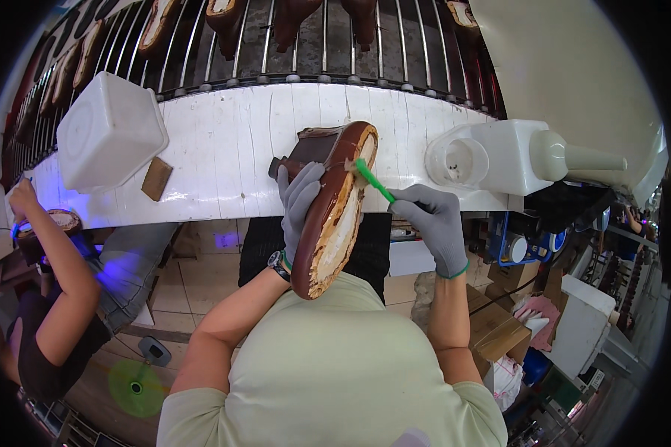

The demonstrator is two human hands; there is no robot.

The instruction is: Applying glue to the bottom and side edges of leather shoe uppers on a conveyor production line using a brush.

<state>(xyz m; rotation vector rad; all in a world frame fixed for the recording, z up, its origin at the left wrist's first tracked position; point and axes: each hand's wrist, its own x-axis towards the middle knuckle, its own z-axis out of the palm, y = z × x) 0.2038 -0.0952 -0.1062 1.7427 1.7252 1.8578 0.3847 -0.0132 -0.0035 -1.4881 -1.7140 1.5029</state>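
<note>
One brown shoe (334, 212), sole up, is clasped in the left hand (298, 205); the right hand (434, 223) grasps one green brush (373, 181) touching its toe. Beyond both grips the white surface (231, 149) carries two white containers, one left (110, 130), one right (499, 156), with open room between.

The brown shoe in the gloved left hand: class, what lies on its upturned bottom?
On the brown shoe, whitish lining and a green brush from the right hand. The left hand hides its far side.

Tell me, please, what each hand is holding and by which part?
Left hand grips the brown shoe along its side; right hand holds the green brush by its handle.
</note>
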